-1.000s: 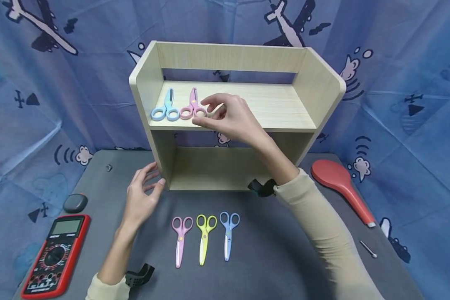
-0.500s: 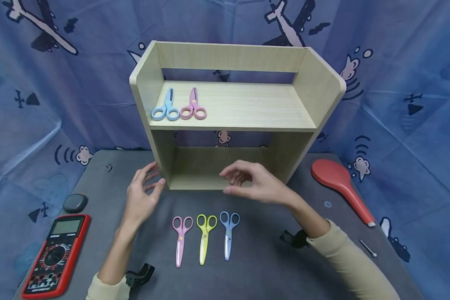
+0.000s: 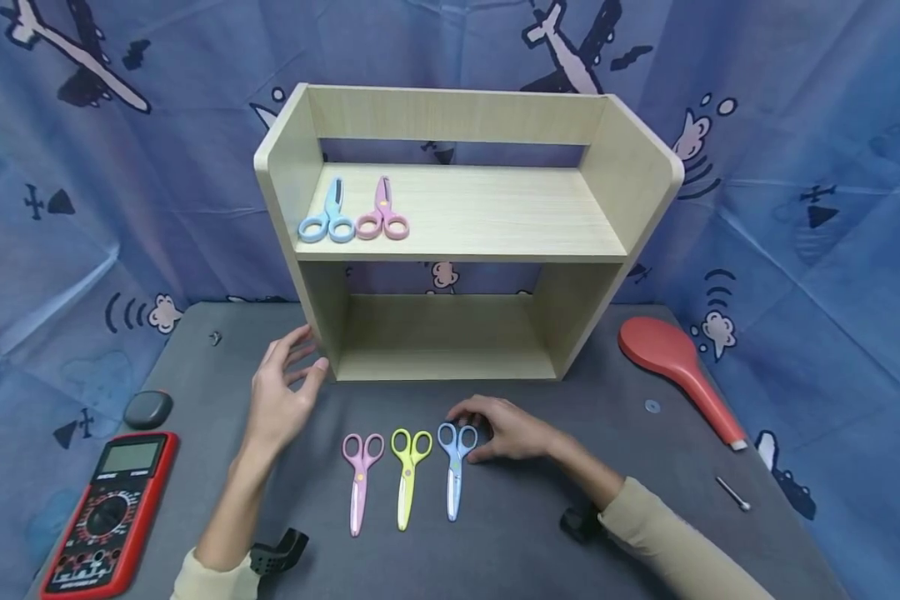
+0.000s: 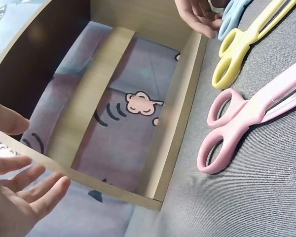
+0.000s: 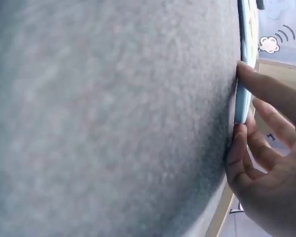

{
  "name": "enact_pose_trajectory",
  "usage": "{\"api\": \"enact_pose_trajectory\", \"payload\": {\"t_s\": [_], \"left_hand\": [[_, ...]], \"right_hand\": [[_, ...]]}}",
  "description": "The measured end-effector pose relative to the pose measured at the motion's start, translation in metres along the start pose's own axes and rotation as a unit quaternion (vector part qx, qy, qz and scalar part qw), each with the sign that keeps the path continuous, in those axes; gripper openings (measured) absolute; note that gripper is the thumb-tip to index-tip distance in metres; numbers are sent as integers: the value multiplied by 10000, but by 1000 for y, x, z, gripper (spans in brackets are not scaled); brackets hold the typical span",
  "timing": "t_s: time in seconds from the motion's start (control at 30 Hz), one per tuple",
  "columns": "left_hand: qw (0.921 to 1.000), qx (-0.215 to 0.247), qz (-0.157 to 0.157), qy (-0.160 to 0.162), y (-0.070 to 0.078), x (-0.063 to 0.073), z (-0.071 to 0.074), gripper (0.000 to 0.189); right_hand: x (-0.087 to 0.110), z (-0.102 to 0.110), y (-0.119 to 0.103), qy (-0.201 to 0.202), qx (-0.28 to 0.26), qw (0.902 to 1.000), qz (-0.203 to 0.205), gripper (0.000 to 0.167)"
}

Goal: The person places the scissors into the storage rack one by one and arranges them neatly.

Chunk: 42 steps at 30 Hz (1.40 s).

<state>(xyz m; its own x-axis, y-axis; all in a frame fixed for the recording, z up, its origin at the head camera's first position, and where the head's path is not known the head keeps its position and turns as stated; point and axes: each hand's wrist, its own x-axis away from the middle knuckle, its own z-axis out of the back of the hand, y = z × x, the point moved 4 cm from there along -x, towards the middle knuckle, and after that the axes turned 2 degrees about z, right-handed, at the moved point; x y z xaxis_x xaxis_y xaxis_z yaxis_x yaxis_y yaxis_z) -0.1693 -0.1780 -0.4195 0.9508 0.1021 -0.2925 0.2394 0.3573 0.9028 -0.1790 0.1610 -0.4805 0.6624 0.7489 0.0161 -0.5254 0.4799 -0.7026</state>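
Note:
A pair of blue scissors [image 3: 455,475] lies on the grey table, handles toward the shelf. My right hand [image 3: 512,428] is at its handle, and in the right wrist view the thumb and fingertips pinch the blue handle [image 5: 243,101] from two sides. Yellow scissors [image 3: 407,475] and pink scissors [image 3: 358,479] lie in a row to its left. My left hand [image 3: 283,398], fingers relaxed and spread, rests at the lower left side of the wooden shelf [image 3: 465,257]. Light blue scissors [image 3: 332,221] and a second pink pair [image 3: 382,218] are on the upper board at its left end.
On the left are a red multimeter [image 3: 111,510], a dark rounded mouse-like object [image 3: 148,410] and a small metal piece [image 3: 215,337]. On the right lie a red paddle-shaped object [image 3: 678,371], a small washer [image 3: 652,407] and a bolt [image 3: 733,493]. A patterned blue curtain surrounds the table.
My right hand has come down from the pink scissors on the upper board, past the lower opening, to the blue scissors on the table. My left hand stays beside the shelf.

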Motion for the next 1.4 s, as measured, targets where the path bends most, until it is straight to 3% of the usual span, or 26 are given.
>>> {"api": "enact_pose_trajectory", "payload": {"t_s": [0.17,0.37,0.5,0.63,0.73,0.9,1.07,1.17,1.23,1.3,1.4], "left_hand": [[10000,-15,38,-21,0,0,0,55],[10000,4,-5,-13,0,-1,-1,55],[10000,5,-25,4,0,-2,-1,54],[10000,-5,-27,8,1,-2,0,54],[10000,-7,-27,18,1,-2,0,54],[10000,-31,-58,51,1,-2,1,54],[10000,-27,-62,67,1,-2,1,54],[10000,-25,-56,65,0,-2,1,54],[10000,-54,-53,64,0,-2,0,54],[9999,-83,-52,52,-1,-1,0,55],[9999,-96,-40,32,-1,-1,0,55]], "right_hand": [[-5,2,-1,-311,33,9993,-213,62],[0,9,0,-1311,-316,9900,-402,62],[7,12,0,-2194,-853,9703,-557,54],[16,18,-5,-2937,-1453,9419,-742,60],[21,28,-19,-3017,-1509,9381,-784,63],[22,62,-61,-2272,-1180,9660,-364,58],[20,107,-106,-1005,-901,9869,886,59],[14,135,-129,78,-619,9849,1616,62],[9,153,-143,818,-410,9776,1895,66],[2,169,-155,1506,-120,9690,1956,68],[-13,191,-166,2289,275,9603,1573,66]]}}
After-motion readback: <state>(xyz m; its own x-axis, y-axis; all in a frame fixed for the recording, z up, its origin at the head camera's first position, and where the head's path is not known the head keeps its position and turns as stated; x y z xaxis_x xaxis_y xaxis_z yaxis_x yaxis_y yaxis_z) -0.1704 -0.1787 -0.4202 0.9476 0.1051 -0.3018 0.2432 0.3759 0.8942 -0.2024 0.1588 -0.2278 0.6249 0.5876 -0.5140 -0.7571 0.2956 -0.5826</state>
